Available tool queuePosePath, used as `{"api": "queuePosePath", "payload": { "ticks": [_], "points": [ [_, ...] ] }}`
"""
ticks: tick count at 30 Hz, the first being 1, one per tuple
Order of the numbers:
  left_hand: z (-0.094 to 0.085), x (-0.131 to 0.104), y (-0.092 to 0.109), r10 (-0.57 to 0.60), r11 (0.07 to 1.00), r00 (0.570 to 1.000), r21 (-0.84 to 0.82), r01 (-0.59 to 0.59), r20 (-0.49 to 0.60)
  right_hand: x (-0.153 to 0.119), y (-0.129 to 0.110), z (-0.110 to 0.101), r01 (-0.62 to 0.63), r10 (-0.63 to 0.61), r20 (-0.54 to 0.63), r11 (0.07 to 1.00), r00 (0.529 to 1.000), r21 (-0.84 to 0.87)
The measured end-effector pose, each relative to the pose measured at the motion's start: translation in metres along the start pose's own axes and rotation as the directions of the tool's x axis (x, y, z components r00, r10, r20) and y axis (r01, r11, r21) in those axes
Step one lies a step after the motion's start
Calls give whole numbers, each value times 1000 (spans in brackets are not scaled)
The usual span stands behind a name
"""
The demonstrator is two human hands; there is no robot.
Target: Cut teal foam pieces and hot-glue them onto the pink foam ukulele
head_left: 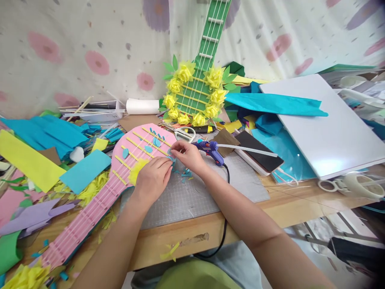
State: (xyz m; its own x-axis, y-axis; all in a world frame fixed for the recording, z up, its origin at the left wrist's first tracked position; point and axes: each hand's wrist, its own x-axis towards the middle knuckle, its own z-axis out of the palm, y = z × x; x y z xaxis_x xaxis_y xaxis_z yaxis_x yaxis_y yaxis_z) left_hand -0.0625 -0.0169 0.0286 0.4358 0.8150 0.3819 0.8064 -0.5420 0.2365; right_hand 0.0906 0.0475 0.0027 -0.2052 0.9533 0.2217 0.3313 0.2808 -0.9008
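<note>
A pink paper guitar (99, 202) with yellow strips, white strings and blue paper ovals lies slanted across the table. Over the lower right of its body, my left hand (153, 178) is closed, its fingertips at small blue paper pieces by the edge. My right hand (188, 155) is beside it in a pinch at the same edge, close to a small blue piece; what exactly the fingers hold is too small to tell. A yellow paper flower (137, 170) on the guitar is partly behind my left hand. A purple glue gun (212, 150) lies right of my right hand.
A green guitar (195, 96) with yellow flowers leans at the back. Scissors (184, 134) lie behind my hands. A grey cutting mat (192, 200), a phone (259, 151) and a white board (325, 124) are to the right. Coloured paper scraps cover the left; a black cable (227, 208) hangs over the front edge.
</note>
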Motion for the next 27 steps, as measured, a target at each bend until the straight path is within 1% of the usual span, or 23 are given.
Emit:
{"api": "queuePosePath", "payload": {
  "ticks": [3, 7, 14, 20, 22, 25, 27],
  "points": [
    [0, -2, 0, -9, 1000, 1000, -24, 9, -11, -1, 1, 0, 24, -23, 29, 999, 999, -22],
    [0, -3, 0, -14, 1000, 1000, -26, 14, -9, -1, 2, 1, 51, -50, 35, 998, 998, -31],
    [2, -4, 0, 36, 999, 998, 27, -35, -45, 0, 1, 0, 29, -25, 55, 997, 998, -75],
    [5, -4, -3, 86, 995, 988, 55, -79, -130, 1, 2, 0, 18, -13, 71, 997, 997, -78],
    [6, -4, -4, 92, 995, 986, 53, -85, -140, 1, 2, 0, 27, -22, 74, 997, 997, -72],
    [6, -5, -3, 70, 997, 988, 22, -68, -138, -1, 0, -1, 61, -54, 88, 996, 995, -68],
    [2, -6, -2, 20, 999, 988, -28, -24, -155, -1, -2, -2, 75, -68, 93, 995, 993, -64]
  ]
}}
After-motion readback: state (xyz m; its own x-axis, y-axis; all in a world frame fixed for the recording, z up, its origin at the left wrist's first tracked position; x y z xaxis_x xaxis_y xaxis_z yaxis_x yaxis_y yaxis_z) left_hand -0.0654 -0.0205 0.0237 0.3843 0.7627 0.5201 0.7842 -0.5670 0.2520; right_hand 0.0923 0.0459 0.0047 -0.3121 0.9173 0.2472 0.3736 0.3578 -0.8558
